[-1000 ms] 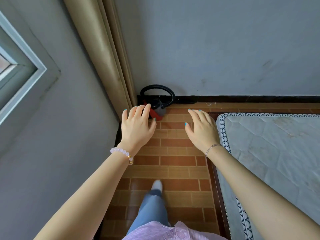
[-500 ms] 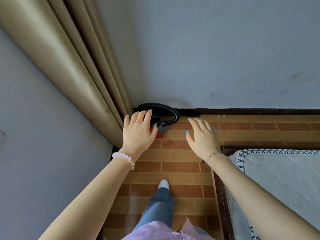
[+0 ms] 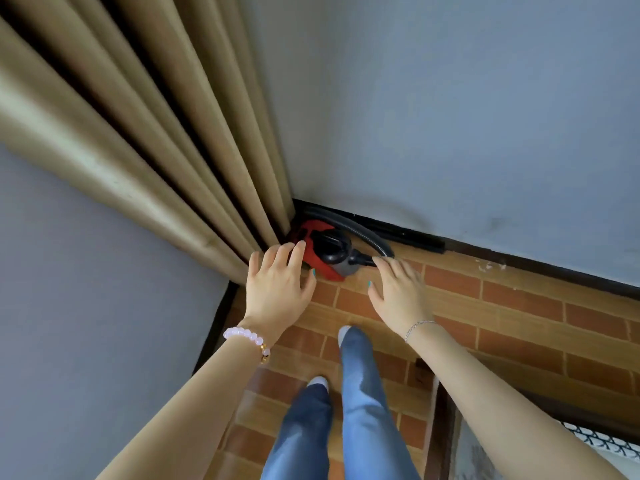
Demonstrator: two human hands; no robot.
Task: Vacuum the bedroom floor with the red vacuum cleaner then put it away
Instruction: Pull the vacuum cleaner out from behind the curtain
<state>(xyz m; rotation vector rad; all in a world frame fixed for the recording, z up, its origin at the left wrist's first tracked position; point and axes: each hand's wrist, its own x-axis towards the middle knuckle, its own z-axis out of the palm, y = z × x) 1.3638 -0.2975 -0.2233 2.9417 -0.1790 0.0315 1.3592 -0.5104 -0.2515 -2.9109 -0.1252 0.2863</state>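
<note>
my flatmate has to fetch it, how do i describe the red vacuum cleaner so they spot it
Find the corner where the beige curtain meets the grey-blue wall. At the curtain's foot, on the brick-pattern floor, sits the red vacuum cleaner. Only it is bright red, with a black top and black hose.

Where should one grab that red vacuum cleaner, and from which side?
Probably the black handle on top of the red vacuum cleaner, from above on the floor side: curtain and wall hem in its back, and the hose leaves its right.
</note>
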